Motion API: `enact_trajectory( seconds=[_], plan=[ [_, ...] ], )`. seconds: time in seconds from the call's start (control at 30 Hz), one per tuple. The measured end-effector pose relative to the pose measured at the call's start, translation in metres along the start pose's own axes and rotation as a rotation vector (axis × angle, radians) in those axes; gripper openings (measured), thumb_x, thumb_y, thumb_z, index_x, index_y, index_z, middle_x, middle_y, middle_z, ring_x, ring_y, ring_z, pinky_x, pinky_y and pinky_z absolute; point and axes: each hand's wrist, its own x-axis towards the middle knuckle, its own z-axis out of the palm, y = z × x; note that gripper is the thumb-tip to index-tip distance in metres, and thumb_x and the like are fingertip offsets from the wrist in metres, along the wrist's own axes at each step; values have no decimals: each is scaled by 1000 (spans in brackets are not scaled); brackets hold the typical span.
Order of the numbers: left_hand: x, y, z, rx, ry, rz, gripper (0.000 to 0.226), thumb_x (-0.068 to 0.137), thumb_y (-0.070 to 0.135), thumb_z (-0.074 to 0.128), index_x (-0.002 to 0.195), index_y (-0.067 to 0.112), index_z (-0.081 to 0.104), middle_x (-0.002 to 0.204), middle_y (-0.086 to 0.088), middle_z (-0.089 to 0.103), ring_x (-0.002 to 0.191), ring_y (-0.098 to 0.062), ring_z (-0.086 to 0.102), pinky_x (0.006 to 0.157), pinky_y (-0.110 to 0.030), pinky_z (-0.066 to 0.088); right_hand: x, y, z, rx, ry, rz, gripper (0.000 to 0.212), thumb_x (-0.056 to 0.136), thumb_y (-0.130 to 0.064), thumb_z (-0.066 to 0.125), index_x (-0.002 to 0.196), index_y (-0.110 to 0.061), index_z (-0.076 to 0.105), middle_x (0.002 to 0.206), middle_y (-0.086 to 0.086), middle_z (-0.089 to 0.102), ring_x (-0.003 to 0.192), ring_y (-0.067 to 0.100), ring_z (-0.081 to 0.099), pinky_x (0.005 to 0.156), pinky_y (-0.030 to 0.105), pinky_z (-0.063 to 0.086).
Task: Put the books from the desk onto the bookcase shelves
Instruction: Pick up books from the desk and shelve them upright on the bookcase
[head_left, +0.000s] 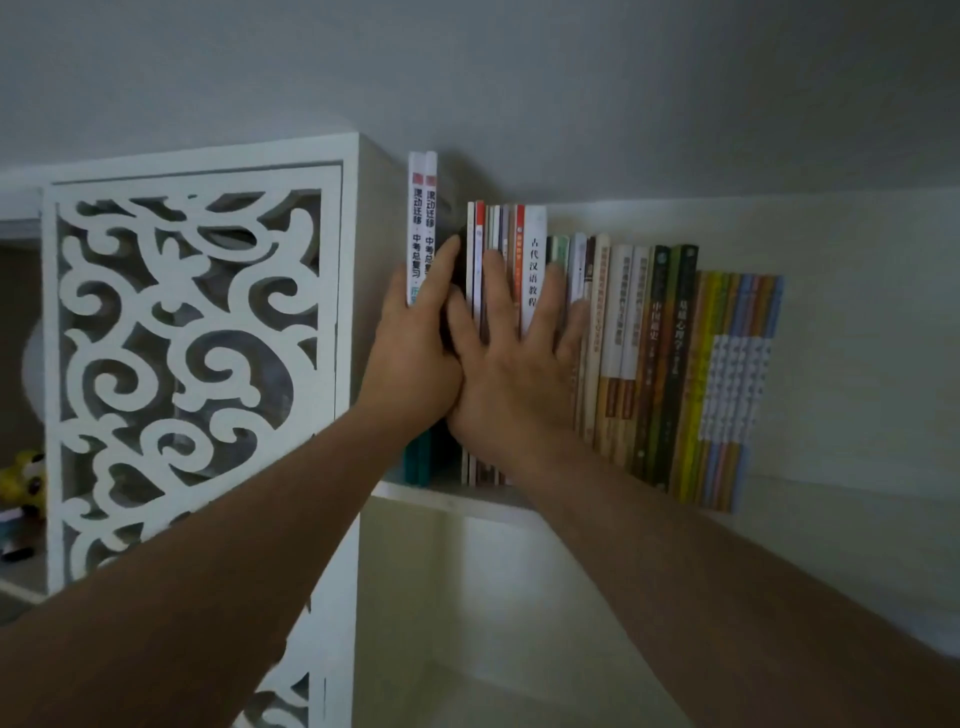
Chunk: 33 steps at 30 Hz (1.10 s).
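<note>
Two bare hands meet at a row of books on a white bookcase shelf (452, 500), seen from the head camera. The left hand (415, 343) holds the two tall white-spined books (423, 208) at the shelf's left end, its fingers curled round their spines and its thumb reaching into the dark gap beside them. The right hand (511, 364) lies flat with fingers spread and straight, pressing on the spines of the next cluster of thin books (493, 223) and on the white book with black Chinese characters (535, 234); its little finger reaches the spines further right. The two hands touch at the heel, just above the shelf's front edge.

All the books stand upright, spines outward. The tall pair stands just beside the shelf's left wall and rises above its neighbours. Right of the pressed cluster come cream and tan spines (615, 332), then two dark green books (672, 322), then a set of slim multicoloured books (737, 374) ending the row, well short of the shelf's right end. The row's tops step down from left to right.

Left of the shelf, a white fretwork panel (192, 364) with scrolling cut-outs fronts the neighbouring compartment. A yellow toy (21, 480), blurred, sits at the far left edge. Below the shelf opens another white compartment (467, 623).
</note>
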Motion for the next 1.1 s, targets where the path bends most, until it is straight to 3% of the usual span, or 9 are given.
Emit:
enact_trajectory(
  seconds=[0.13, 0.2, 0.33, 0.43, 0.53, 0.63, 0.73, 0.9, 1.1],
  plan=[
    [-1, 3, -9, 66, -30, -15, 78, 103, 20, 56, 166, 39, 13, 166, -5, 23, 149, -18, 33, 121, -35, 30, 0, -7, -18, 102, -133, -38, 114, 79, -55, 71, 166, -41, -2, 173, 4, -23, 153, 53, -25, 118, 78, -9],
    [-6, 8, -19, 140, -45, 58, 70, 106, 37, 43, 166, 38, 8, 172, -9, 7, 157, -29, 20, 127, -51, 25, -5, 6, -45, 293, -220, -127, 103, 85, -45, 70, 165, -44, 5, 172, -4, -28, 155, 45, -27, 122, 73, -8],
    [-15, 37, -26, 315, 39, 376, 73, 97, 31, 34, 168, 28, 16, 175, -13, -2, 161, -37, -6, 129, -61, 5, -42, 97, -101, 463, 284, -121, 54, 88, -25, 59, 141, -15, 58, 160, 13, 40, 150, 29, 35, 123, 43, 30],
    [-7, 56, 7, 381, -67, 479, 66, 103, 36, 36, 167, 34, 18, 176, -9, 0, 162, -34, -8, 128, -64, 7, -61, 188, -98, 510, 432, 376, 56, 84, -33, 63, 136, -14, 57, 137, 19, 50, 124, 32, 53, 107, 41, 45],
    [5, 30, 23, 616, -117, 393, 63, 106, 65, 24, 165, 43, 14, 176, -4, -9, 161, -35, -15, 125, -68, 7, -63, 220, -84, 714, 67, 826, 100, 75, -87, 65, 154, -30, 41, 153, 11, 45, 126, 34, 55, 106, 51, 48],
    [10, -4, 11, 732, -95, 441, 70, 102, 74, 22, 165, 43, 19, 176, -4, -6, 160, -39, -13, 124, -70, 8, -62, 186, -71, 984, -399, 752, 76, 96, -65, 49, 162, -41, 22, 155, -16, 40, 139, 21, 46, 112, 46, 37],
    [13, -13, 8, 688, -68, 473, 70, 103, 69, 27, 166, 39, 20, 176, -7, -3, 161, -39, -10, 125, -67, 7, -55, 163, -58, 1051, -468, 592, 46, 95, -57, 56, 138, -55, 39, 124, -35, 51, 116, -3, 54, 105, 36, 37],
    [7, 2, -8, 643, -91, 409, 70, 103, 63, 35, 166, 41, 14, 176, -9, -3, 162, -35, -8, 128, -63, 5, -46, 147, -33, 1091, -437, 512, 92, 65, -93, 69, 146, -56, 45, 141, -22, 61, 129, 9, 59, 115, 48, 44],
    [12, -29, -34, 679, 10, 380, 72, 104, 68, 25, 167, 39, 4, 176, -5, -6, 161, -35, -15, 127, -66, 5, -37, 106, -24, 1007, -313, 449, 76, 78, -80, 62, 145, -55, 35, 123, -37, 55, 112, -9, 56, 98, 28, 44]
  ],
)
